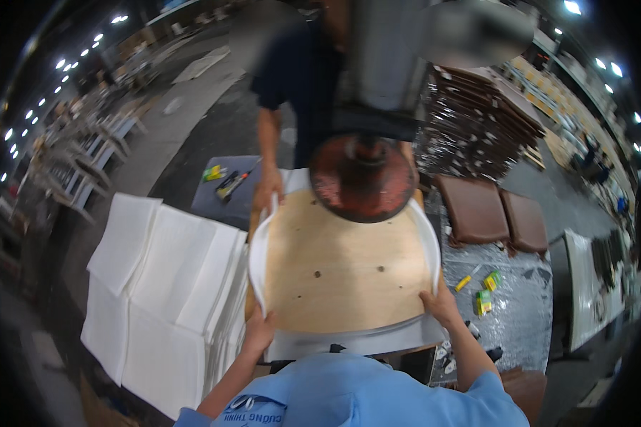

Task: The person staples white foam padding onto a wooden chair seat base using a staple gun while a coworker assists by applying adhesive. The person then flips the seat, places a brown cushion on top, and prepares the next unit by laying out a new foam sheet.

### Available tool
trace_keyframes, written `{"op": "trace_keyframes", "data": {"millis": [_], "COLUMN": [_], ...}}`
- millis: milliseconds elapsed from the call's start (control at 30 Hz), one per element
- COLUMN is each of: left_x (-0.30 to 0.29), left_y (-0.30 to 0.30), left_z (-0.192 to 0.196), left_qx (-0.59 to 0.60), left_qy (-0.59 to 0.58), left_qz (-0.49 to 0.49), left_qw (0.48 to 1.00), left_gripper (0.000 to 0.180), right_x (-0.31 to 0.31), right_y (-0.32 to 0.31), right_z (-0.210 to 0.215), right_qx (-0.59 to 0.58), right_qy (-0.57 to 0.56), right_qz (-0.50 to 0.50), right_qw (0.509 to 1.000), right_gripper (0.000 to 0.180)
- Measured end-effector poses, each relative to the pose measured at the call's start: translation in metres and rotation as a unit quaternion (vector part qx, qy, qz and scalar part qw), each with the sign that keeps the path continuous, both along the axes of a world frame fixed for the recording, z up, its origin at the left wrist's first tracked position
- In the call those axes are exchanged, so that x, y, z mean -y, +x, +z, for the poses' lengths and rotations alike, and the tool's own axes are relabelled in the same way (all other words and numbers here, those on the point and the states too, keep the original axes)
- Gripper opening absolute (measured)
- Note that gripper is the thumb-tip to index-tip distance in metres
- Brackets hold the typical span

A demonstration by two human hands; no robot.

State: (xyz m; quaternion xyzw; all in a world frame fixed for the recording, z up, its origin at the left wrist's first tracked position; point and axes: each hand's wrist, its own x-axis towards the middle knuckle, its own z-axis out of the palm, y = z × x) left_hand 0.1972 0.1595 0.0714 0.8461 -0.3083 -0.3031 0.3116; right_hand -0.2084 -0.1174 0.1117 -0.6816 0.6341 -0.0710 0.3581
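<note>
A pale plywood seat panel (349, 285) with several small holes lies in front of me, white padding (434, 235) curling up around its sides. My left hand (260, 331) is closed on the white padding at the panel's near left corner. At the near right corner, my right hand (441, 307) grips the padding and panel edge, thumb toward the wood. Over the far part of the panel hangs a round, worn red-and-black press head (364, 181), hiding the wood behind it. Across from me, a co-worker's hand (269, 186) is at the panel's far left corner.
White foam sheets (167, 285) are stacked at left. Beyond them, tools (233, 183) lie on a grey surface. Brown padded seats (471, 210) and small yellow-green boxes (484, 302) rest on the plastic-covered table at right. Brown pieces (477, 117) are piled behind.
</note>
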Motion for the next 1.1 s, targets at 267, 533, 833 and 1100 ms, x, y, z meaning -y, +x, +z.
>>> {"op": "trace_keyframes", "data": {"millis": [267, 533, 833, 1100], "left_x": [-0.014, -0.018, -0.026, -0.016], "left_y": [-0.023, -0.041, -0.041, 0.031], "left_z": [-0.012, 0.012, 0.005, 0.006], "left_qx": [0.131, 0.159, 0.191, 0.053], "left_qy": [0.025, 0.094, 0.081, -0.062], "left_qz": [-0.072, -0.143, -0.127, 0.002], "left_qw": [0.989, 0.972, 0.970, 0.997], "left_gripper": [0.094, 0.079, 0.080, 0.055], "right_x": [0.001, 0.001, -0.005, -0.009], "right_y": [0.001, -0.033, -0.024, -0.030], "right_z": [0.006, -0.026, -0.018, -0.004], "right_qx": [0.059, 0.071, -0.040, -0.078], "right_qy": [0.049, 0.000, 0.024, 0.036], "right_qz": [0.052, 0.069, 0.053, 0.030], "right_qw": [0.996, 0.995, 0.998, 0.996], "right_gripper": [0.092, 0.089, 0.087, 0.093]}}
